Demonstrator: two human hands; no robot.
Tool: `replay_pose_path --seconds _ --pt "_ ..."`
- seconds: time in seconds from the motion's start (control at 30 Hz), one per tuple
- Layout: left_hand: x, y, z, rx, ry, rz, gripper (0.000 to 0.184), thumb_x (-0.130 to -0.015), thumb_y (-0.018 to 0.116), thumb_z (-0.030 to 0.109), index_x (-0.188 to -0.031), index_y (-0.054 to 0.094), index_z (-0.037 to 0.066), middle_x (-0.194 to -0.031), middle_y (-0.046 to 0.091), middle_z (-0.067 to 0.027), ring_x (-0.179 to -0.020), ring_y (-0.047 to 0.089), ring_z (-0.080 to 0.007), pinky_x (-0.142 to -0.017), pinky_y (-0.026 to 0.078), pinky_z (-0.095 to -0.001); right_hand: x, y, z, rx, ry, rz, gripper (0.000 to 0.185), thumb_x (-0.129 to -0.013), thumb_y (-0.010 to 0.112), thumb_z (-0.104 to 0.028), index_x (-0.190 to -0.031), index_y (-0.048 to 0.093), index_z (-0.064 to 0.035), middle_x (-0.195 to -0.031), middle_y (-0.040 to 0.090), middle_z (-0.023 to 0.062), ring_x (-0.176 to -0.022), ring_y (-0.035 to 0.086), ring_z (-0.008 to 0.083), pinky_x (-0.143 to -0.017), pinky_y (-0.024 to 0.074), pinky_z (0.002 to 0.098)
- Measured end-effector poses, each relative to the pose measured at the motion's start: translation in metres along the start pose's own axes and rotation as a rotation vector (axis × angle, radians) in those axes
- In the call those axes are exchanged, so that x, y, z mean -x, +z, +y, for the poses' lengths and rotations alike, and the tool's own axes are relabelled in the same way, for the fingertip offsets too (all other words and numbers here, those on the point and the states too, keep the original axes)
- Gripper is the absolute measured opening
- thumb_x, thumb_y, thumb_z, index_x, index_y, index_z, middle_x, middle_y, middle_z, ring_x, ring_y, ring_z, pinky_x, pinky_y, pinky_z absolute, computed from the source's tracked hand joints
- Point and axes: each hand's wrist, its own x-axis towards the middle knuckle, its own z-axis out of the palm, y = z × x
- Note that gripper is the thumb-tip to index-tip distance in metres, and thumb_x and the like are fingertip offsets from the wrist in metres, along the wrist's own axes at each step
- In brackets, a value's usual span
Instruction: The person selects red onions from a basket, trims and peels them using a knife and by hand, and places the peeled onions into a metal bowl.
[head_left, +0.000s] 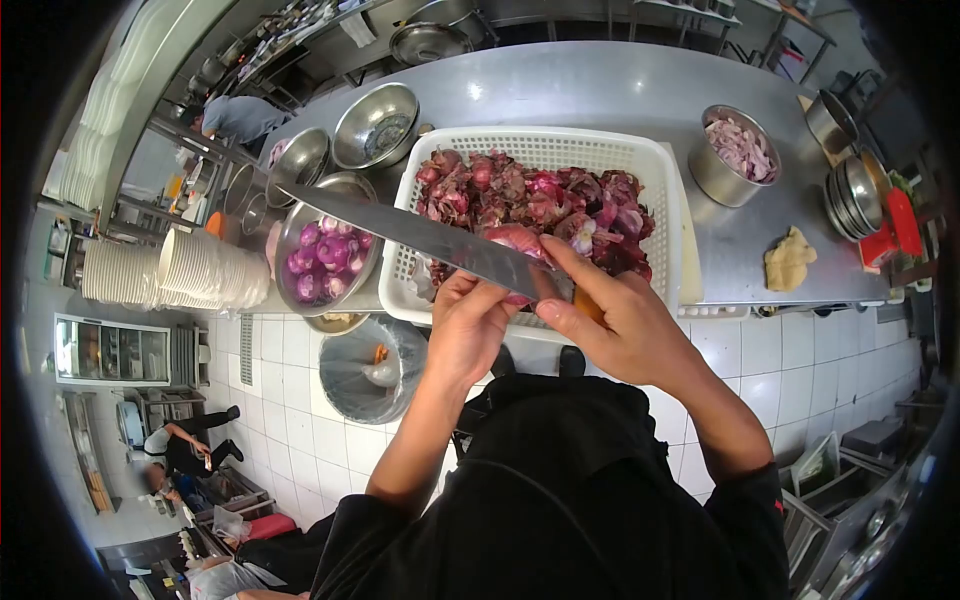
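A large kitchen knife (420, 232) slants across the view, its broad blade pointing to the upper left. My right hand (625, 325) is closed round its orange-brown handle, with thumb and forefinger by the rear of the blade. A red onion (517, 238) shows partly behind the blade. My left hand (465, 325) is closed on this onion from below; the blade hides some of its fingertips. Both hands are over the near edge of a white plastic basket (405, 285) heaped with unpeeled red onions and loose skins (500, 195).
Left of the basket, a steel bowl (340, 188) holds peeled purple onions (322, 262). Below stands a lined bin (365, 385). A pot of pale onion pieces (740, 148) and a yellowish cloth (790, 262) lie right on the steel counter (560, 85). Other people are farther off at left.
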Motion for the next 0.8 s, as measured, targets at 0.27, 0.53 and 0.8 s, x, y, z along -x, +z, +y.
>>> replay_pose_path --seconds 0.27,0.53,0.8 --pt "0.001 -0.002 0.002 -0.006 -0.041 -0.044 0.034 -0.093 0.060 0.001 -0.127 0.059 -0.001 -0.121 0.066 -0.0117 -0.113 0.063 -0.0216 -0.100 0.050 -0.0399 0.001 0.002 0.004 -0.009 0.037 0.013 0.053 -0.096 0.065 -0.028 -0.140 0.053 0.0012 -0.060 0.053 0.0113 -0.053 0.049 0.0176 -0.059 0.0436 0.0302" --pt "0.001 -0.001 0.001 -0.072 -0.024 -0.024 0.045 -0.092 0.060 -0.002 -0.136 0.054 -0.002 -0.128 0.063 -0.0131 -0.118 0.061 -0.0221 -0.105 0.046 -0.0395 -0.006 -0.001 0.014 -0.142 0.158 0.030 0.055 -0.099 0.058 -0.041 -0.129 0.060 0.0056 -0.069 0.063 0.0193 -0.070 0.070 0.0246 -0.070 0.0506 0.0337" --pt "0.004 -0.004 0.001 0.105 -0.139 -0.086 0.050 -0.093 0.061 0.012 -0.140 0.048 -0.001 -0.130 0.061 -0.0140 -0.120 0.060 -0.0273 -0.106 0.045 -0.0452 -0.023 -0.011 0.033 -0.211 0.252 0.017 0.051 -0.101 0.054 -0.044 -0.128 0.064 -0.0017 -0.078 0.064 0.0121 -0.080 0.063 0.0199 -0.078 0.0478 0.0335"
